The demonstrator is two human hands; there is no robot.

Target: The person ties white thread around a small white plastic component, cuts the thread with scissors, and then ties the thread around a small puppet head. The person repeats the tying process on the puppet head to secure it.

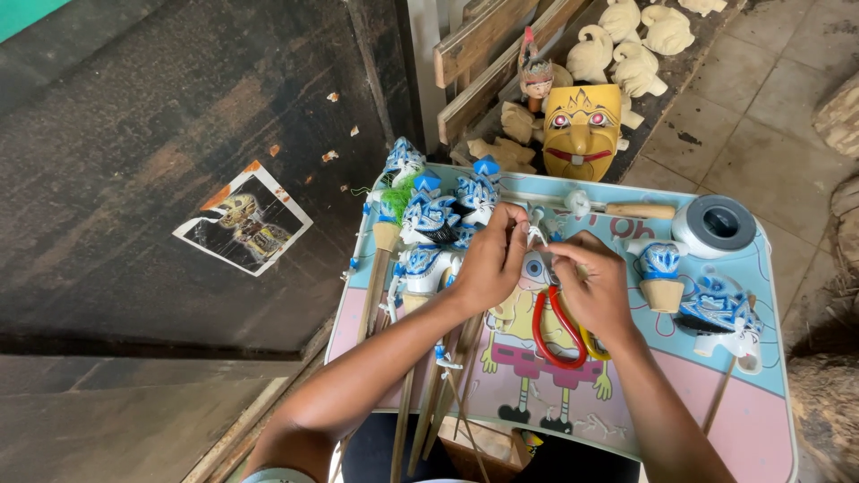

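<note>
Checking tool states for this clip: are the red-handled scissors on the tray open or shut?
Cannot tell. Only the red handle loops show, lying close together on the tray; the right hand covers the blades.

Scissors (559,329) lie on table (761,420), mask (582,130) behind.

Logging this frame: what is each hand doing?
Left hand: pinching a small white piece.
Right hand: fingers closed, contents unclear.

free: tray centre (573,394) | blocked: puppet heads (438,219) left, tape roll (714,225) right
</note>
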